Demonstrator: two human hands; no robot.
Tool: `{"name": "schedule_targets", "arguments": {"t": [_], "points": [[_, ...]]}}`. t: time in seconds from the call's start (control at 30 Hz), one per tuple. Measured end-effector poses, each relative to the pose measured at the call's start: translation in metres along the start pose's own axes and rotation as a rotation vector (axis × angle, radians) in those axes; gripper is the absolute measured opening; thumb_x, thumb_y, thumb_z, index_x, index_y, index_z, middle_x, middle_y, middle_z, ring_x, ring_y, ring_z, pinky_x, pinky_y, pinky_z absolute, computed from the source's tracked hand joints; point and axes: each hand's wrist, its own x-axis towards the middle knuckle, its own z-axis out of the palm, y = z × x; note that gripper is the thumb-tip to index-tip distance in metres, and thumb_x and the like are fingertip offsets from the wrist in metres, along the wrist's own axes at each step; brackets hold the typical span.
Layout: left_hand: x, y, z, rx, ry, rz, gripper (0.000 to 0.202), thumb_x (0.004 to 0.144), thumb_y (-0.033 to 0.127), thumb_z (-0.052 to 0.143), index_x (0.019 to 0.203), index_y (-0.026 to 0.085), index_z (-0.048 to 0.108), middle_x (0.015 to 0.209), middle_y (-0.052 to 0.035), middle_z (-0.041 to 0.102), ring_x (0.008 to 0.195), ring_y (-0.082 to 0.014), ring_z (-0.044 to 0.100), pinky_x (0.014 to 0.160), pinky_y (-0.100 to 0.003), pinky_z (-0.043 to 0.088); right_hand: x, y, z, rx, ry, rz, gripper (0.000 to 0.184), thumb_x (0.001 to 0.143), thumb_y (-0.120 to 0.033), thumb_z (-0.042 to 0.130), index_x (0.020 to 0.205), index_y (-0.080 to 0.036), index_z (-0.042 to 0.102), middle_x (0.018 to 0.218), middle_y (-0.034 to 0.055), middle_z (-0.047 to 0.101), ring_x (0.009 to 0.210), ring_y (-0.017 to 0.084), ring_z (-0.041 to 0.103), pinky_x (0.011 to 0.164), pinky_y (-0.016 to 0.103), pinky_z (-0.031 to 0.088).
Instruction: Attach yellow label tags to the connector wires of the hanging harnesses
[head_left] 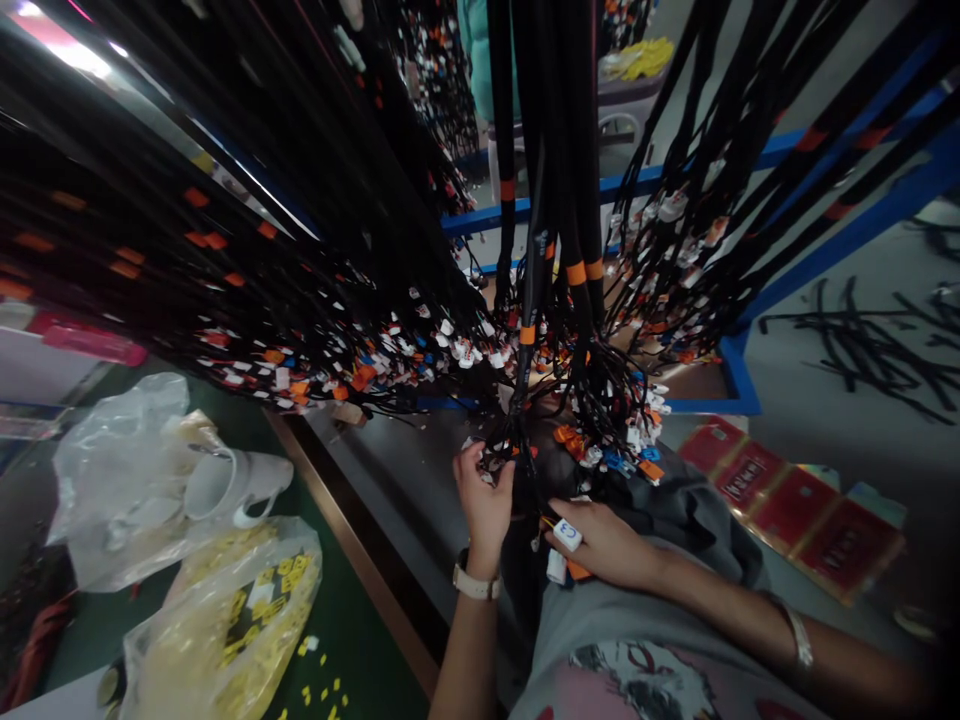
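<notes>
- wire bundle (529, 400) hangs straight down in front of the person; its lower ends carry small orange, blue and white connectors (626, 440) that fan out just above the lap
- left hand (484, 500), with a watch (474, 583) on its wrist, is clenched around a few thin black strands at the bundle's foot; right hand (611, 548) lies just beside it, thumb and fingers pinching what looks like a white tag (568, 535) with a mark on it, though blur makes that hard to read
- judged from this, the step in hand is picking single ends out of the bundle; the next move calls for a steady left grip to hold the chosen strands apart from the tangle, and fine fingertip work on the right
- to the left, on the green table (352, 640), a bag of yellow tags (225, 610); a clear bag (112, 480) touches a white mug (232, 485)
- farther off, more black harnesses (300, 250) hang beside a blue frame (739, 370); red packets (787, 500) lie on the floor
</notes>
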Motion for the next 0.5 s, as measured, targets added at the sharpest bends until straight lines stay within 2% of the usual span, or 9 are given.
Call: {"name": "schedule_targets", "arguments": {"t": [0.1,0.17,0.27,0.33,0.37,0.43,0.5], "points": [[0.001,0.006,-0.004,0.088,-0.029,0.163,0.059,0.070,0.019,0.063,0.126,0.022,0.042,0.126,-0.0121,0.045,0.122,-0.0265,0.037,0.103,-0.044,0.028,-0.001,0.002,-0.002,-0.070,-0.032,-0.040,0.015,0.080,-0.020,0.046,0.090,-0.020,0.057,0.083,0.0070,0.067,0.080,0.020,0.063,0.066,0.024,0.039],[0.003,0.008,-0.007,0.129,-0.066,0.206,0.065,0.071,0.018,0.062,0.130,0.024,0.037,0.133,-0.0123,0.038,0.128,-0.0275,0.030,0.106,-0.045,0.024,-0.001,0.004,-0.005,-0.138,-0.055,-0.083,0.018,0.076,-0.017,0.048,0.092,-0.020,0.058,0.087,0.0079,0.067,0.083,0.021,0.063,0.068,0.025,0.039],[0.005,0.008,-0.010,0.192,-0.056,0.208,0.062,0.069,0.020,0.064,0.127,0.024,0.042,0.142,-0.0118,0.025,0.133,-0.0302,0.019,0.107,-0.048,0.020,-0.001,0.005,-0.010,-0.222,-0.088,-0.142,0.022,0.072,-0.014,0.051,0.092,-0.019,0.058,0.089,0.0090,0.067,0.084,0.022,0.062,0.068,0.027,0.039],[0.008,0.006,-0.012,0.171,-0.077,0.220,0.054,0.068,0.019,0.065,0.120,0.024,0.049,0.142,-0.0107,0.028,0.135,-0.0303,0.016,0.107,-0.049,0.018,-0.001,0.003,-0.014,-0.240,-0.109,-0.186,0.020,0.072,-0.014,0.050,0.090,-0.019,0.058,0.087,0.0084,0.067,0.083,0.022,0.062,0.068,0.027,0.038],[0.009,0.005,-0.013,0.124,-0.108,0.222,0.048,0.068,0.018,0.064,0.114,0.023,0.052,0.140,-0.0100,0.034,0.134,-0.0295,0.018,0.107,-0.049,0.019,-0.001,0.001,-0.016,-0.246,-0.116,-0.211,0.019,0.072,-0.014,0.050,0.088,-0.019,0.058,0.085,0.0081,0.067,0.082,0.022,0.062,0.068,0.027,0.038],[0.012,0.003,-0.015,-0.028,-0.203,0.171,0.035,0.069,0.018,0.063,0.102,0.022,0.057,0.126,-0.0087,0.050,0.127,-0.0271,0.034,0.103,-0.044,0.029,-0.002,-0.001,-0.019,-0.259,-0.124,-0.260,0.016,0.073,-0.015,0.050,0.085,-0.019,0.059,0.083,0.0077,0.067,0.082,0.022,0.061,0.069,0.028,0.038],[0.013,0.003,-0.018,-0.187,-0.311,0.048,0.023,0.069,0.019,0.062,0.092,0.020,0.059,0.103,-0.0061,0.062,0.103,-0.0225,0.054,0.089,-0.036,0.041,-0.003,-0.003,-0.020,-0.269,-0.124,-0.288,0.014,0.073,-0.015,0.050,0.083,-0.019,0.059,0.082,0.0077,0.067,0.083,0.022,0.061,0.070,0.028,0.039]]}}
